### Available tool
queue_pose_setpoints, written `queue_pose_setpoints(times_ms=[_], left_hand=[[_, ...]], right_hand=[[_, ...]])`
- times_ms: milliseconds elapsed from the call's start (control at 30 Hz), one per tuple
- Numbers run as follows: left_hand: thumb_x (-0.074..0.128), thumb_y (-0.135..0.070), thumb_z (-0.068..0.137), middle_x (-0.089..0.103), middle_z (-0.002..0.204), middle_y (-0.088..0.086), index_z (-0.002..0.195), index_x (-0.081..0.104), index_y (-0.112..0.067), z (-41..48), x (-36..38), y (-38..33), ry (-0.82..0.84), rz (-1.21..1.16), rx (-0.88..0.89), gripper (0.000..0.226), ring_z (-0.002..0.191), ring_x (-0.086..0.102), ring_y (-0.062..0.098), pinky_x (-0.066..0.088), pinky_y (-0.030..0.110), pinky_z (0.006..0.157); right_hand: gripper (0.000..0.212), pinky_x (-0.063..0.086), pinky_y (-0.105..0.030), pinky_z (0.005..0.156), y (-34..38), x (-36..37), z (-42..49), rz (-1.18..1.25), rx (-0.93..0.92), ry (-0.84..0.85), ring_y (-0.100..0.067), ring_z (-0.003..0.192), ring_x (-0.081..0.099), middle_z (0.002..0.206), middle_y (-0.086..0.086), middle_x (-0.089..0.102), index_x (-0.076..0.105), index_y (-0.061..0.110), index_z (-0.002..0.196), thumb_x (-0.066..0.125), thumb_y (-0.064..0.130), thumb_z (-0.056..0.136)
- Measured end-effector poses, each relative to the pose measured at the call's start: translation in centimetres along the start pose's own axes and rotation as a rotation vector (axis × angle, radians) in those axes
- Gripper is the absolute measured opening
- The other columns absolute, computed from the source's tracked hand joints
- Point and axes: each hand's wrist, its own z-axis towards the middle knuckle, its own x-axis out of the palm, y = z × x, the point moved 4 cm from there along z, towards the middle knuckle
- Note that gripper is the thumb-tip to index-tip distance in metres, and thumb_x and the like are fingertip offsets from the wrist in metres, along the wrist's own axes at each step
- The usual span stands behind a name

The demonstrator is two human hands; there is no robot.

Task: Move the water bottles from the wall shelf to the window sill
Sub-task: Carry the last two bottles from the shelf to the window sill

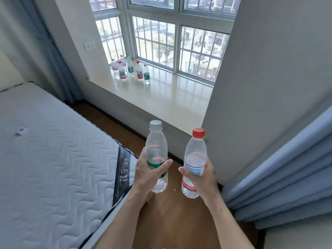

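The person stands between the bed and the window with a bottle in each hand, so the carrying leg of the job looks to be the step in hand. The left hand (150, 172) has its fingers and thumb clamped around the middle of a clear plastic water bottle with a pale cap and a green label (156, 155), held upright. The right hand (201, 174) is wrapped in the same way around a clear plastic water bottle with a red cap and a red-and-white label (194, 162), also upright, just beside the other but not touching it. Both bottles hang over the brown wooden floor (167, 221), short of the near edge of the glossy cream window sill (161, 97).

At the far left end of the sill, close to the barred window (179, 42), a cluster of small clear bottles with red or green labels (132, 70) already stands, seven as far as I can count. The rest of the sill is bare. The wall shelf is nowhere in view, so I cannot tell how many bottles remain there.

The next move, I judge, calls for stepping forward past the white quilted mattress (53, 159) and the blue pleated curtain (287, 177), reaching out over the sill, and setting each bottle down on its base before the fingers let go. Placing them beside the cluster needs a little room, since a nudged bottle could topple its neighbours.
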Motion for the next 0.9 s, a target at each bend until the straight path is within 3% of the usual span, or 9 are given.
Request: queue_pose_setpoints(times_ms=[233,300,433,633,700,900], left_hand=[[0.083,-0.044,0.065,0.062,0.098,-0.009,0.103,0.05,-0.04,7.0,-0.6,0.9,-0.059,-0.003,-0.005,0.051,0.091,0.062,-0.005,0.051,0.01,0.066],[0.085,-0.036,0.068,0.06,0.096,-0.012,0.101,0.048,-0.041,9.2,-0.6,1.4,-0.087,0.011,-0.009,0.049,0.089,0.06,-0.01,0.049,0.008,0.065],[0.086,-0.036,0.069,0.062,0.095,-0.011,0.102,0.051,-0.04,14.6,-0.3,2.4,-0.127,0.045,-0.018,0.049,0.088,0.062,-0.003,0.054,0.016,0.067],[0.083,-0.041,0.066,0.061,0.101,-0.01,0.105,0.049,-0.04,24.8,1.6,2.0,-0.217,0.057,-0.037,0.051,0.095,0.063,0.004,0.049,0.006,0.066],[0.084,-0.036,0.068,0.06,0.101,-0.012,0.104,0.049,-0.042,28.6,2.4,1.3,-0.233,0.072,-0.028,0.05,0.096,0.06,-0.004,0.047,0.003,0.065],[0.081,-0.044,0.063,0.061,0.101,-0.014,0.104,0.051,-0.04,38.3,3.7,-0.4,-0.315,0.08,-0.022,0.052,0.095,0.057,-0.011,0.048,0.004,0.067]], right_hand=[[0.056,0.049,-0.004,0.065,0.3,3.6,7.3,-0.017,-0.026,0.055,0.014,0.091,0.062,0.098,0.009,0.064,0.052,0.03,0.108,0.091,0.028,0.068],[0.058,0.051,-0.005,0.067,0.3,4.6,9.9,-0.026,-0.04,0.082,0.011,0.094,0.063,0.101,0.01,0.065,0.052,0.033,0.11,0.091,0.032,0.067],[0.054,0.052,-0.011,0.069,-0.1,6.0,16.3,-0.009,-0.043,0.109,0.001,0.093,0.066,0.101,0.008,0.068,0.055,0.035,0.107,0.092,0.027,0.068],[0.054,0.059,-0.029,0.075,0.3,8.0,28.6,-0.019,-0.058,0.176,-0.01,0.088,0.069,0.095,0.008,0.068,0.055,0.034,0.106,0.09,0.037,0.065],[0.054,0.058,-0.03,0.073,1.0,8.4,32.9,-0.031,-0.079,0.211,-0.01,0.085,0.069,0.093,0.008,0.067,0.054,0.036,0.104,0.087,0.046,0.062],[0.047,0.058,-0.03,0.072,3.2,9.8,43.9,-0.049,-0.128,0.276,-0.009,0.08,0.068,0.088,0.007,0.067,0.055,0.031,0.1,0.089,0.033,0.068]])
